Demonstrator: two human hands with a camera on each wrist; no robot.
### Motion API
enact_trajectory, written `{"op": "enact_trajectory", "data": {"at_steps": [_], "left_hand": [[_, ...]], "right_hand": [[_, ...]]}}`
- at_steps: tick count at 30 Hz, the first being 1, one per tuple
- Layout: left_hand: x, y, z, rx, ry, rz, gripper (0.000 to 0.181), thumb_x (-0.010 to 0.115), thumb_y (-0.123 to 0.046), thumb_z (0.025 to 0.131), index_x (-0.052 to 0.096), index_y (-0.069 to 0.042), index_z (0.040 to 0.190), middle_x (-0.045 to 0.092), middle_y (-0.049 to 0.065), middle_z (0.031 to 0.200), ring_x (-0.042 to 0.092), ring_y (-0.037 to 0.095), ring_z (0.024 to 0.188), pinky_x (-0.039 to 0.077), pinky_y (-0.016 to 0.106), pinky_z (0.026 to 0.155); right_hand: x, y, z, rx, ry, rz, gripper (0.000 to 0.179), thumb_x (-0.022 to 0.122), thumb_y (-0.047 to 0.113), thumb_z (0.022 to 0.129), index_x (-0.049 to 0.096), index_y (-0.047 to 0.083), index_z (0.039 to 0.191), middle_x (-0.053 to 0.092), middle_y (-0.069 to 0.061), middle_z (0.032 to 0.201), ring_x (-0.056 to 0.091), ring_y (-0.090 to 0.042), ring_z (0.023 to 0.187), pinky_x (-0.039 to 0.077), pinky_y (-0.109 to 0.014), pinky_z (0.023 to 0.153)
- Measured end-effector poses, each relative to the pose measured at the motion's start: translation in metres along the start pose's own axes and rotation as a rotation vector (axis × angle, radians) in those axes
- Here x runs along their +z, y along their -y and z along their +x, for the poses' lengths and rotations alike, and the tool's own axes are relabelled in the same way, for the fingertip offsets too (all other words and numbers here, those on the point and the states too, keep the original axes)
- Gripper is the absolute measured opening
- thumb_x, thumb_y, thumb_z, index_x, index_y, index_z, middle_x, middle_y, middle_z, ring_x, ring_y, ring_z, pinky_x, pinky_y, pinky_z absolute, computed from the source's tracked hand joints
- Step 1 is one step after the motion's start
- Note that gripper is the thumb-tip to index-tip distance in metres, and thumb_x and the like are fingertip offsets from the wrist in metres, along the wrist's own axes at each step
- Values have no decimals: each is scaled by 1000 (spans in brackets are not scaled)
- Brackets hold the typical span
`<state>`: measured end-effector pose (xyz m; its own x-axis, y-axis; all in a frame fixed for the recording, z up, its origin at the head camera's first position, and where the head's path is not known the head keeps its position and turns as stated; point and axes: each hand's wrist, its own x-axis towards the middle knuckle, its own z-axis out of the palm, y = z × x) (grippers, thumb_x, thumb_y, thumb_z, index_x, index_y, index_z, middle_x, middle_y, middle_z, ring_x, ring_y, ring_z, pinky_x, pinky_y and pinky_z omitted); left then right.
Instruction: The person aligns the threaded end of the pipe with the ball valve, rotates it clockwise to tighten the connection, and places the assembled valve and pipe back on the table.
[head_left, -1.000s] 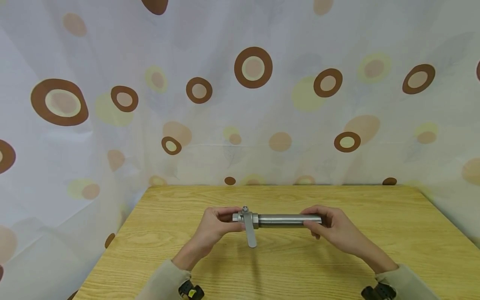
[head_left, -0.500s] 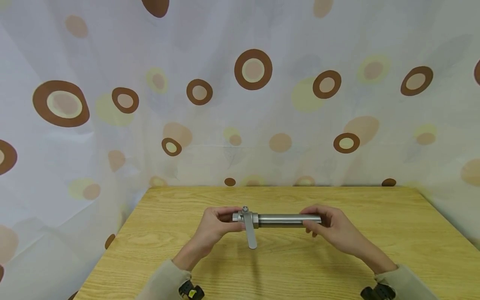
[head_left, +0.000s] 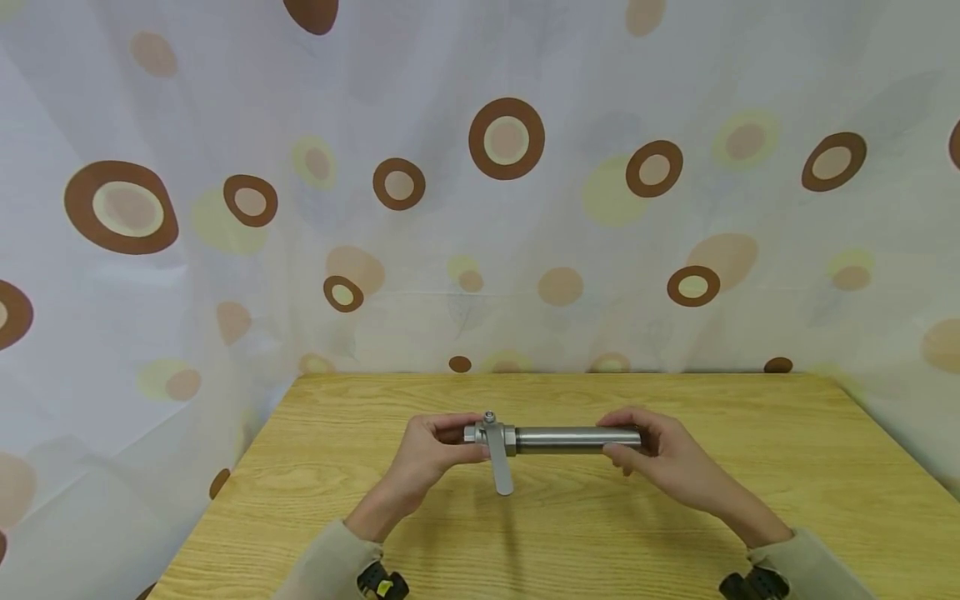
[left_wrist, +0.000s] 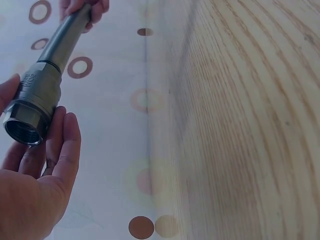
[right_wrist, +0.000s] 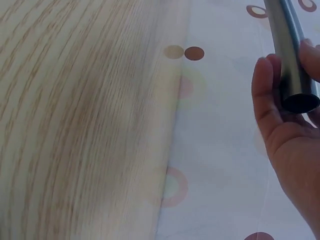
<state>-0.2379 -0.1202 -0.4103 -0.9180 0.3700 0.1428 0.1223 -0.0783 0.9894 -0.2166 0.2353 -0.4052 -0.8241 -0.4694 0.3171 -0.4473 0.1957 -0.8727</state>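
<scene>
The left hand [head_left: 420, 462] slants in over the counter [head_left: 600, 550] from its near left; the right hand [head_left: 678, 467] mirrors it from the near right. The left fingers [left_wrist: 70, 140] are narrowed around a metal ball valve [head_left: 472, 434], whose flat lever [head_left: 500, 471] points toward the near side. From the valve a silvery pipe [head_left: 562, 439] runs right, roughly parallel to the far edge, to the right fingers [right_wrist: 263, 82], which grip it by its right end (dark when seen from the right wrist). Valve and pipe are held above the counter's middle, apart from it. The counter has yellowish wood grain; a whitish sheet [head_left: 450, 242] with brown rings and beige dots rises behind its far edge.
</scene>
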Motion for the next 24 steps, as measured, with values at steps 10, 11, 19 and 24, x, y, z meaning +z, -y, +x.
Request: {"op": "enact_trajectory", "data": {"at_steps": [10,11,19,24], "left_hand": [[2,0,0,-12,-2,-26,49,85,0,86,71,5,132,75,18,121,74,24,108,60,41,95],[2,-1,0,-15,-1,-25,49,85,0,86,71,5,132,75,18,121,74,24,108,60,41,95],[2,0,0,-14,-9,-24,47,84,1,87,70,8,131,75,19,119,74,24,106,60,41,94],[2,1,0,-19,-14,-27,47,84,1,87,70,8,132,75,19,119,74,24,105,60,42,94]], "right_hand": [[1,2,-2,-12,-13,1,35,66,2,104,58,0,138,61,-22,114,56,-23,64,50,-39,53],[1,2,-2,-34,-8,13,35,66,-1,103,57,0,137,60,-23,117,56,-24,65,51,-39,53],[0,1,-1,15,28,18,27,59,6,109,60,-6,133,62,-21,92,58,-28,69,54,-40,59],[2,1,-1,18,-3,9,30,62,6,107,57,-2,136,59,-22,103,59,-22,70,50,-38,56]]}}
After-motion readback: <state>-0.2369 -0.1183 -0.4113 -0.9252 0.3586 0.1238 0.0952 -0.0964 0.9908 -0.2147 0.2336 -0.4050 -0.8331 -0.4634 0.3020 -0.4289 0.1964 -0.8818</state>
